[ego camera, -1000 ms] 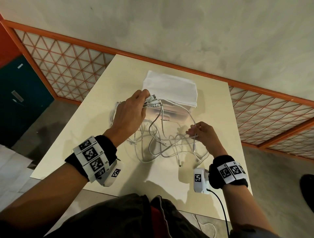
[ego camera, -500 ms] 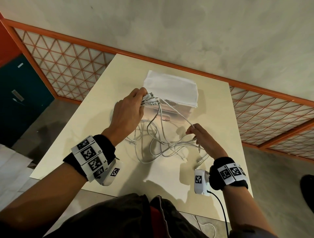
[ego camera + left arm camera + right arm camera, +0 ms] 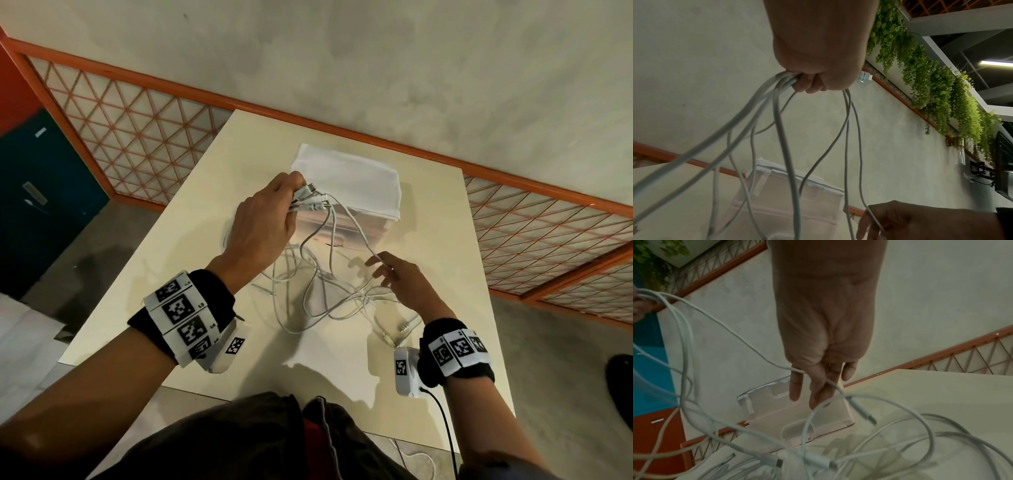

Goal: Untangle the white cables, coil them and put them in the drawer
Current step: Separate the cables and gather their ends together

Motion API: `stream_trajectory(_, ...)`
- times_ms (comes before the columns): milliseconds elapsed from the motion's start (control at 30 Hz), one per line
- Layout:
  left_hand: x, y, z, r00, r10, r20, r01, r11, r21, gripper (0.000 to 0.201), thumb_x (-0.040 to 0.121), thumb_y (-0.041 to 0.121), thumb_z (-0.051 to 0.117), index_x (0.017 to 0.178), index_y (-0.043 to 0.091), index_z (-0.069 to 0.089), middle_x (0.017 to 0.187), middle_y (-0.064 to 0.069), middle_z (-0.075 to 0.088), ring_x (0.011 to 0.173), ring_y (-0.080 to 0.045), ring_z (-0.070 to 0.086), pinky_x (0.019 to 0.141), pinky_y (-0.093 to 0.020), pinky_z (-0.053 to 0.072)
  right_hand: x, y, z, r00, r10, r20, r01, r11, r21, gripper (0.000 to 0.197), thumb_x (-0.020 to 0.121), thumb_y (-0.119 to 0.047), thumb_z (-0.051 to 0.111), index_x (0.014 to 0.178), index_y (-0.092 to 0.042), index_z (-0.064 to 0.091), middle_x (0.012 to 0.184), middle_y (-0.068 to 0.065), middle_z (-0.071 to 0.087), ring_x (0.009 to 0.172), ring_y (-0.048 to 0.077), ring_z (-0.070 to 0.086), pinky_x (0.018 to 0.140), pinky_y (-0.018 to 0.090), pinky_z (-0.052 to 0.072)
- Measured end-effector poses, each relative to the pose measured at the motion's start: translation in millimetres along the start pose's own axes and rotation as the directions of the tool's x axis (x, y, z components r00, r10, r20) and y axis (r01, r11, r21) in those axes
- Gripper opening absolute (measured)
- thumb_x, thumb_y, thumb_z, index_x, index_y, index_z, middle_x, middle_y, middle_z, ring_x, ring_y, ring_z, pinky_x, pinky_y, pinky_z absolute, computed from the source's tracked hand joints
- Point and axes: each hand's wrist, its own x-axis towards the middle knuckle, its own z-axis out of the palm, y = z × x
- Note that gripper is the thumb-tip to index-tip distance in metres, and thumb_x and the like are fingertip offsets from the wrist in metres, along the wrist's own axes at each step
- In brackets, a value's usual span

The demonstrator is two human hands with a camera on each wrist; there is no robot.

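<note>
Several white cables lie tangled on the cream table, with loose plugs near its right front. My left hand is raised and grips a bunch of their plug ends; the strands hang from that fist. My right hand hovers over the tangle with its fingers straight and spread, and one cable from the bunch lies across them. Behind both hands stands the small clear drawer box, a white cloth on top; it also shows in the wrist views.
The table is small, with its edges close on every side. An orange lattice railing runs behind and to both sides. A blue cabinet stands on the left. A black lead hangs from my right wrist camera.
My right hand has let go its pinch and spread its fingers, sliding a little left along one cable. The left hand still holds the plug ends in about the same place.
</note>
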Motion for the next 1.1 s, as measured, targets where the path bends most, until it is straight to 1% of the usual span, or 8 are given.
stream_trajectory(167, 2.7, -2.3, -0.1, 1.0, 0.0, -0.02, 0.0, 1.0, -0.004, 0.03, 0.087, 0.001, 0.048, 0.095, 0.024, 0.029, 0.096, -0.012, 0.055, 0.065, -0.039, 0.052, 0.054, -0.035, 0.034, -1.7, -6.6, -1.0, 0.997, 0.056, -0.055, -0.061, 0.995, -0.085, 0.029, 0.103, -0.027, 0.029, 0.126, -0.037, 0.043, 0.083, 0.002, 0.067, 0.058, 0.023, 0.065, 0.059, 0.033, 0.053)
stream_trajectory(400, 1.7, -8.1, 0.0, 1.0, 0.023, -0.02, -0.023, 1.0, -0.014, 0.027, 0.087, 0.002, 0.046, 0.095, 0.023, 0.03, 0.096, -0.012, 0.056, 0.063, -0.038, 0.051, 0.054, -0.034, 0.032, 0.8, -1.9, 5.9, 0.992, 0.022, -0.123, -0.052, 0.968, -0.246, 0.05, 0.096, -0.013, 0.047, 0.142, -0.024, 0.031, 0.109, 0.016, 0.047, 0.102, 0.037, 0.05, 0.085, 0.047, 0.044)
stream_trajectory(600, 4.4, -2.6, -4.6, 0.996, 0.067, -0.065, -0.071, 0.995, -0.064, 0.016, 0.081, 0.024, 0.024, 0.094, 0.022, 0.033, 0.09, -0.01, 0.055, 0.061, -0.032, 0.048, 0.053, -0.032, 0.031, 2.9, -13.8, -3.3, 0.996, 0.084, 0.041, -0.067, 0.948, -0.311, 0.061, 0.087, -0.029, 0.061, 0.142, -0.028, 0.034, 0.134, 0.006, 0.034, 0.124, 0.027, 0.034, 0.097, 0.037, 0.025)
stream_trajectory(700, 6.0, 2.7, -5.6, 0.995, 0.093, -0.047, -0.096, 0.992, -0.083, 0.019, 0.08, 0.026, 0.022, 0.094, 0.022, 0.034, 0.087, -0.009, 0.055, 0.06, -0.033, 0.05, 0.051, -0.036, 0.04, 2.9, -37.3, -7.4, 0.996, 0.019, 0.09, -0.016, 0.999, -0.03, 0.076, 0.075, -0.056, 0.068, 0.14, -0.031, 0.035, 0.142, -0.006, 0.031, 0.132, 0.015, 0.033, 0.108, 0.032, 0.02)
stream_trajectory(800, 3.5, 6.9, -3.2, 0.988, 0.156, 0.011, -0.155, 0.985, -0.073, 0.021, 0.08, 0.025, 0.022, 0.096, 0.022, 0.036, 0.088, -0.008, 0.054, 0.06, -0.033, 0.051, 0.051, -0.042, 0.046, 3.9, -67.1, -10.2, 0.987, -0.151, 0.051, 0.131, 0.95, 0.282, 0.092, 0.061, -0.062, 0.075, 0.138, -0.048, 0.026, 0.149, -0.013, 0.03, 0.133, 0.006, 0.036, 0.109, 0.029, 0.033)
stream_trajectory(867, 1.1, 8.9, -0.9, 0.982, 0.187, 0.039, -0.184, 0.981, -0.062, 0.022, 0.079, 0.024, 0.023, 0.097, 0.022, 0.036, 0.089, -0.008, 0.054, 0.06, -0.032, 0.051, 0.051, -0.042, 0.047, 6.2, -83.3, -11.1, 0.977, -0.213, 0.01, 0.198, 0.924, 0.327, 0.075, 0.064, -0.057, 0.076, 0.129, -0.05, 0.038, 0.143, -0.014, 0.043, 0.127, 0.002, 0.044, 0.106, 0.024, 0.036)
stream_trajectory(967, 0.5, 10.5, -2.4, 0.984, 0.175, 0.026, -0.173, 0.984, -0.05, 0.021, 0.08, 0.019, 0.027, 0.098, 0.022, 0.036, 0.089, -0.007, 0.054, 0.061, -0.034, 0.052, 0.05, -0.04, 0.046, 12.7, -94.3, -7.0, 0.972, -0.237, 0.001, 0.225, 0.923, 0.312, 0.021, 0.086, -0.034, 0.066, 0.103, -0.022, 0.067, 0.11, -0.007, 0.07, 0.105, 0.008, 0.062, 0.101, 0.038, 0.045)
stream_trajectory(1100, 0.2, 5.8, -7.3, 0.994, 0.109, -0.028, -0.109, 0.994, -0.009, 0.022, 0.084, 0.006, 0.043, 0.098, 0.022, 0.038, 0.092, -0.007, 0.054, 0.064, -0.035, 0.055, 0.054, -0.041, 0.047, 18.0, -84.3, 6.7, 0.965, -0.252, 0.07, 0.204, 0.893, 0.402, 0.016, 0.093, -0.024, 0.051, 0.09, -0.008, 0.055, 0.08, -0.007, 0.072, 0.093, 0.022, 0.065, 0.09, 0.039, 0.045)
